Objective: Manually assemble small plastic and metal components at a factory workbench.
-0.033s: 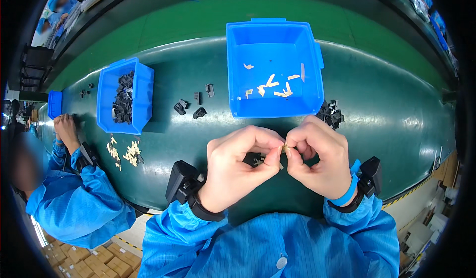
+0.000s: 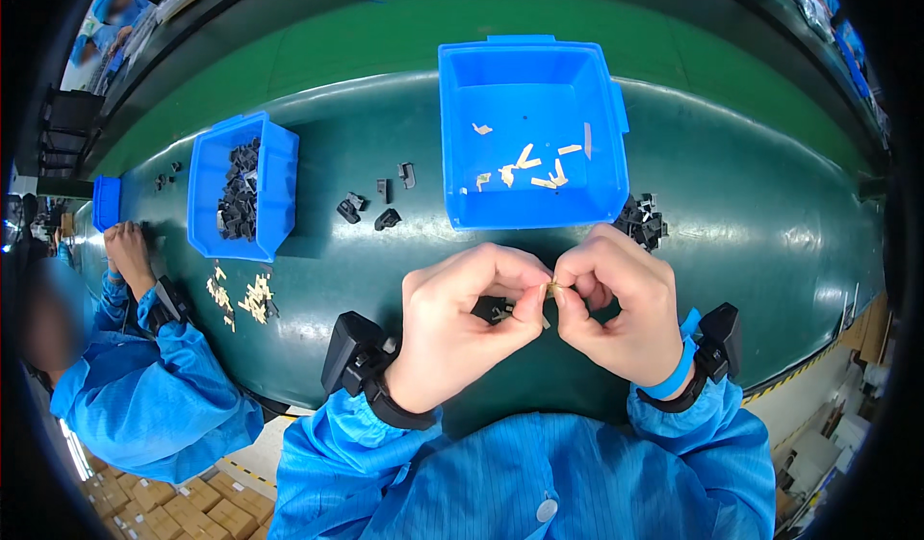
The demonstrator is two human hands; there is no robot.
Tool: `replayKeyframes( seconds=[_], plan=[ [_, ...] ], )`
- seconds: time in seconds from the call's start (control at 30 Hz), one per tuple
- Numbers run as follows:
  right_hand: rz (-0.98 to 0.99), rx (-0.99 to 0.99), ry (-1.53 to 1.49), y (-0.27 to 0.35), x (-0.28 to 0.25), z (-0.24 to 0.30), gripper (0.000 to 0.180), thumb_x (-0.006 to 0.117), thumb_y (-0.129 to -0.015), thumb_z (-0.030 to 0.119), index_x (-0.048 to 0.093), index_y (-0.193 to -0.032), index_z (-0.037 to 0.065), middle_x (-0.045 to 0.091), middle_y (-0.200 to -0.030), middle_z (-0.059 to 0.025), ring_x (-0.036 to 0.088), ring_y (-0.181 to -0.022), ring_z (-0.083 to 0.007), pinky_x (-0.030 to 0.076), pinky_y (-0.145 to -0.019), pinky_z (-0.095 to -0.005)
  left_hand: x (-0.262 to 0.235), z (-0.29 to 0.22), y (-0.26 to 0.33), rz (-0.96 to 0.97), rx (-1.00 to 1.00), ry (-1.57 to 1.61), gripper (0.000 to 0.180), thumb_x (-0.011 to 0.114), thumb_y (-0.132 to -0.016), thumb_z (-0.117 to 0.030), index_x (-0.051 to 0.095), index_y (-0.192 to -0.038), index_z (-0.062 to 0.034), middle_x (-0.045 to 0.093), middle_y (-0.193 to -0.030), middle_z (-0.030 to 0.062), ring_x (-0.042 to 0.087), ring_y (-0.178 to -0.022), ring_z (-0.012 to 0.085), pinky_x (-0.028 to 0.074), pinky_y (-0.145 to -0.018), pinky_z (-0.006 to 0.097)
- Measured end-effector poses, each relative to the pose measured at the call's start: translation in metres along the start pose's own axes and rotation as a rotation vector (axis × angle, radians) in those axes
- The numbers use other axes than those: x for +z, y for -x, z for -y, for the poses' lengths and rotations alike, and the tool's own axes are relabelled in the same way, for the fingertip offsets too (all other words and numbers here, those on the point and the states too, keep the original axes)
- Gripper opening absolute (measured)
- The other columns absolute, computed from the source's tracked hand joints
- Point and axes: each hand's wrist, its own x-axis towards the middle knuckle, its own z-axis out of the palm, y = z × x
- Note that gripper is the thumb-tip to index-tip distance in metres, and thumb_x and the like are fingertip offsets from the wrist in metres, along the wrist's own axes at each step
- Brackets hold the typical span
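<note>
Tiny yellowish pc (image 2: 552, 288) sits right at the fingertips of both hands, in the narrow gap where they meet, in front of the big blue bin (image 2: 531, 209) - too small & part-hidden to tell its shape. L grip (image 2: 460, 307): thumb & index closed on the pc's L side. R grip (image 2: 621, 301): thumb & index pinched on its R side; other R fingers curled in.

Vs the earlier frame: no clear diff. Both grips same pose, pc same spot betw. them, bins & loose parts unmoved.

Around: pale strips (image 2: 526, 157) lie scattered in the big bin. Black parts pile (image 2: 641, 222) on the tabletop (image 2: 770, 242), just beyond the R grip, by the bin's near R corner. A few loose blk parts (image 2: 387, 218) L of the bin. Small pcs (image 2: 500, 311) on the tabletop under the hands, mostly hidden. Farther L, smaller blue bin (image 2: 279, 198) w/ blk parts heaped inside; pale strip pile (image 2: 256, 299) near its close end. Co-worker's hands (image 2: 131, 251) at far L, near another blue bin (image 2: 106, 203) - can't tell what they hold, if anything.
</note>
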Motion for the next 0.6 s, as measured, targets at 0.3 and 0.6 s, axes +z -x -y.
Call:
replayKeyframes(
  seconds=[0.3, 0.6],
  plan=[
    [0.13, 0.122, -0.272, 0.0002, -0.0042, -0.0054, 0.015, 0.063, -0.072, -0.004, 0.055, -0.079, 0.006, 0.047, -0.068, -0.0005, 0.048, -0.055, -0.0076, 0.037, -0.047, -0.0227, -0.0015, 0.0009, 0.0008, 0.095, -0.185, 0.32, 0.008, 0.062, -0.083, 0.004, 0.058, -0.09, 0.002, 0.065, -0.079, 0.0053, 0.065, -0.073, 0.0091, 0.052, -0.065, 0.022],
    [-0.071, -0.133, -0.034, 0.001, 0.0013, -0.0079, 0.019, 0.068, -0.071, -0.002, 0.058, -0.085, 0.006, 0.054, -0.078, -0.005, 0.051, -0.056, -0.0143, 0.041, -0.05, -0.0241, -0.0055, -0.0016, -0.0003, 0.06, -0.261, 0.324, 0.007, 0.061, -0.085, 0.003, 0.058, -0.09, 0.0023, 0.065, -0.077, 0.0046, 0.061, -0.067, 0.0059, 0.048, -0.058, 0.019]
  ],
)
